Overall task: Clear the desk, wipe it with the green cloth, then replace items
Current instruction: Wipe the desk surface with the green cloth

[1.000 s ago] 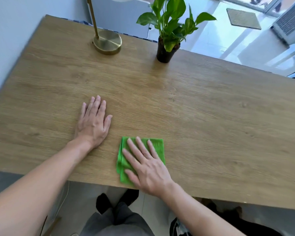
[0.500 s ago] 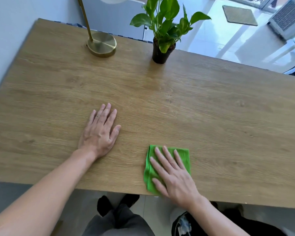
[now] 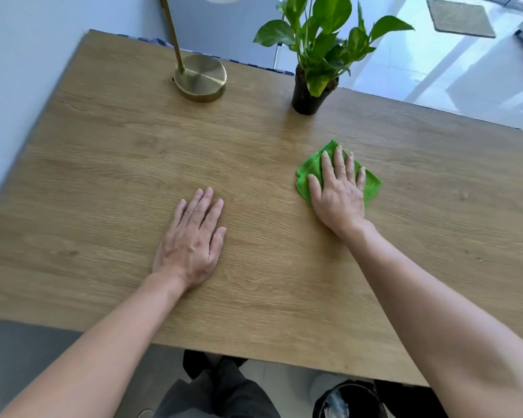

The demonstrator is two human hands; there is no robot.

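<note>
The green cloth lies folded on the wooden desk, right of centre. My right hand presses flat on the cloth with fingers spread, covering most of it. My left hand rests palm down on the bare wood nearer the front edge, fingers together, holding nothing. A brass lamp base with its thin stem stands at the back of the desk. A potted plant in a black pot stands to the right of the lamp.
A pale wall runs along the desk's left side. Beyond the far edge is a shiny tiled floor with a brown mat. Under the front edge I see my dark trousers and a black bin.
My right hand has slid the green cloth from the front edge rightward and away from me, toward the plant. My left hand has stayed flat on the desk.
</note>
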